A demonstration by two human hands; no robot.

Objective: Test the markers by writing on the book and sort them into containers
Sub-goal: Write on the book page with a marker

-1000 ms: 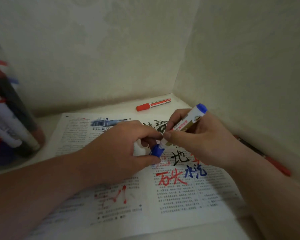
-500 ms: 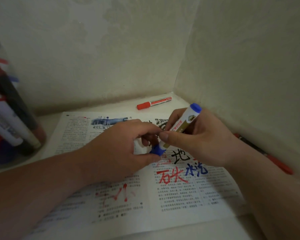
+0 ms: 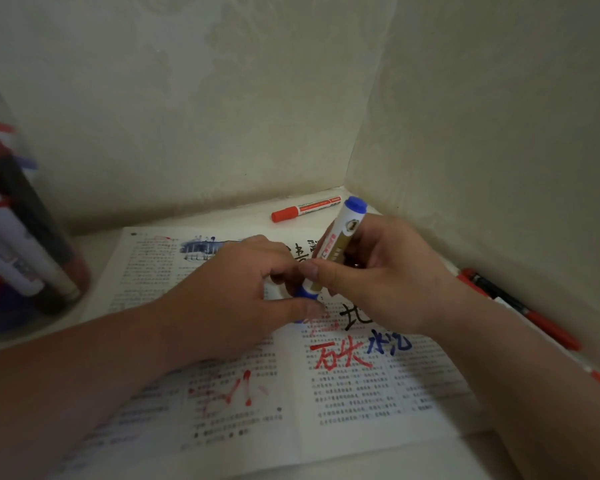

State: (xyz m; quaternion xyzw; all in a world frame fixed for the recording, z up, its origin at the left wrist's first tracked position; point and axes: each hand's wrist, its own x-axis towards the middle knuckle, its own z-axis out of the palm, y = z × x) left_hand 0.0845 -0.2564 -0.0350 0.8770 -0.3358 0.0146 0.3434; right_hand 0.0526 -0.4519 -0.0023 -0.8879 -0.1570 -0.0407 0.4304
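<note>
Pale wall corner, white surface, open book [image 3: 343,403] laid flat on it. Blue marker [image 3: 340,247] is held just above the right-hand page near the fold, over the black test strokes. Its long axis is tilted, with the blue end plug up and away toward the corner and the tip end down toward the left hand [image 3: 222,299]. The barrel is gripped by the right hand [image 3: 395,278], thumb across the front, fingers curled behind. Blue cap [image 3: 305,293] at the low end is pinched between left thumb and fingers; whether it is fully seated cannot be told. The left hand is nearer the cap. Judged: any push or pull must be made along the barrel axis, not sideways. Red marker [image 3: 305,210] is lying apart by the back wall, and more markers [image 3: 520,306] are lying along the right wall. Clear container [image 3: 32,244] of markers is standing well left of the book.
</note>
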